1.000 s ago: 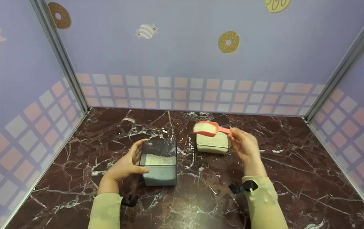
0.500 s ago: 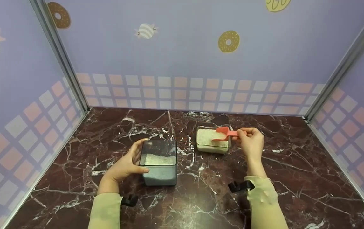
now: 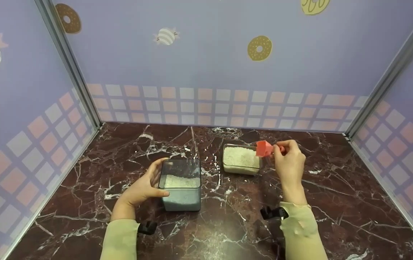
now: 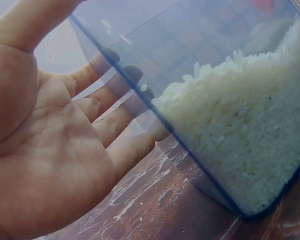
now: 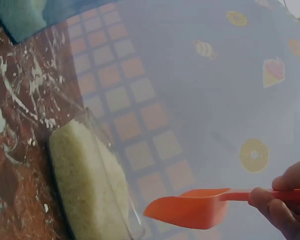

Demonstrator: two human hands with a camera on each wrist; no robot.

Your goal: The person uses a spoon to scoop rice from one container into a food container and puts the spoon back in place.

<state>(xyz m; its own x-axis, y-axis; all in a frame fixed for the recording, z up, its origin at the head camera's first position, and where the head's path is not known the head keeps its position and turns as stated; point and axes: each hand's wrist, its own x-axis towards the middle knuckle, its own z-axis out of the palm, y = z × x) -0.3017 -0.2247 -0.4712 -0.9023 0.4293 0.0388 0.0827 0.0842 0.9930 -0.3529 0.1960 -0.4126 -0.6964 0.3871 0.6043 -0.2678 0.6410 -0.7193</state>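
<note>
My right hand [image 3: 290,159] pinches the handle of an orange-red scoop [image 3: 264,148] over the right edge of a small clear container [image 3: 241,169]. That container is heaped with white rice [image 5: 85,175]. No rice shows in the scoop [image 5: 190,209], which stands apart from the rice in the right wrist view. On the left, my left hand [image 3: 145,186] holds the side of a taller blue-tinted clear container [image 3: 181,200], thumb at the front and fingers at the back. Through its wall, rice [image 4: 240,125] lies in a slope in the left wrist view.
Both containers stand on a dark red marbled table [image 3: 228,227]. Grains are scattered on it between them. A purple patterned wall [image 3: 206,61] closes off the back, with side walls at left and right.
The scoop, full of rice a second ago, has tipped over the small container and now shows none. My right hand has moved right with it. The left hand stays put.
</note>
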